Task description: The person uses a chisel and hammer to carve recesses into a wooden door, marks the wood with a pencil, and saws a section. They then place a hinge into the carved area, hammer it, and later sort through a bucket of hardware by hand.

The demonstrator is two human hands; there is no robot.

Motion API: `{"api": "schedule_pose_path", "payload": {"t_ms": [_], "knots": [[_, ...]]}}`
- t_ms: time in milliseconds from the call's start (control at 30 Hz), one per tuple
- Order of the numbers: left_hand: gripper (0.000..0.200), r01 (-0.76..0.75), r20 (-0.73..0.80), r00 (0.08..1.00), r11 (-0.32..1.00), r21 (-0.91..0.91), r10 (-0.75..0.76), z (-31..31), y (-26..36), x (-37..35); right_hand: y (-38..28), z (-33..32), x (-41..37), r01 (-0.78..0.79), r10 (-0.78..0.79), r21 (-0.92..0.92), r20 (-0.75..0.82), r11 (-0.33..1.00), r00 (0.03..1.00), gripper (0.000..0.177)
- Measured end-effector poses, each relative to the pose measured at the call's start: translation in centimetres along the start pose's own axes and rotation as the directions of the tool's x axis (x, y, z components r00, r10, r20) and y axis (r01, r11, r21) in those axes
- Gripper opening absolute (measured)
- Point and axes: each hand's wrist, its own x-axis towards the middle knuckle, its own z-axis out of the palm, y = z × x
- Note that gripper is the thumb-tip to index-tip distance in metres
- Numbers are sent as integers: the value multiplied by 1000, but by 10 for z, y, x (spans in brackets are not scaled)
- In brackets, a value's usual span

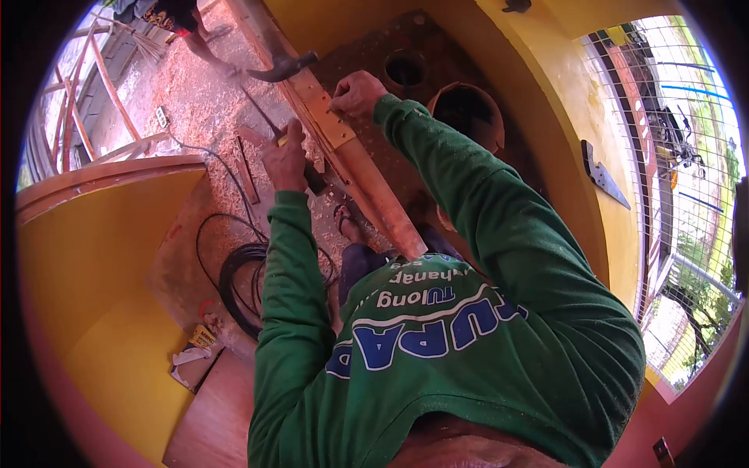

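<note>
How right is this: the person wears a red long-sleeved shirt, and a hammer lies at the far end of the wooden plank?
Not quite right. The shirt is green, not red; the head view shows it. The hammer does lie at the far end of the wooden plank.

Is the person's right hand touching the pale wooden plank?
Touching. The head view shows the right hand with its curled fingertips pressed onto the pale wooden plank, with no gap visible between them.
</note>
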Motion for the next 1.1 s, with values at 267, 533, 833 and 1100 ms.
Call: {"api": "schedule_pose_path", "payload": {"t_ms": [267,533,833,1100], "knots": [[49,-86,-5,996,957,278,91,25,15,1,-5,1,-17,-4,4,-10,-47,1000,999,24],[39,-175,67,984,799,575,167,20,31,3,0,3,-22,1,-3,-28,-73,1000,997,27],[40,-160,139,984,907,389,114,12,40,-1,-12,3,-32,108,-111,-37,-95,994,989,27],[34,-161,111,986,860,485,122,18,28,3,-2,6,-31,85,-89,-41,-103,996,991,28]]}}
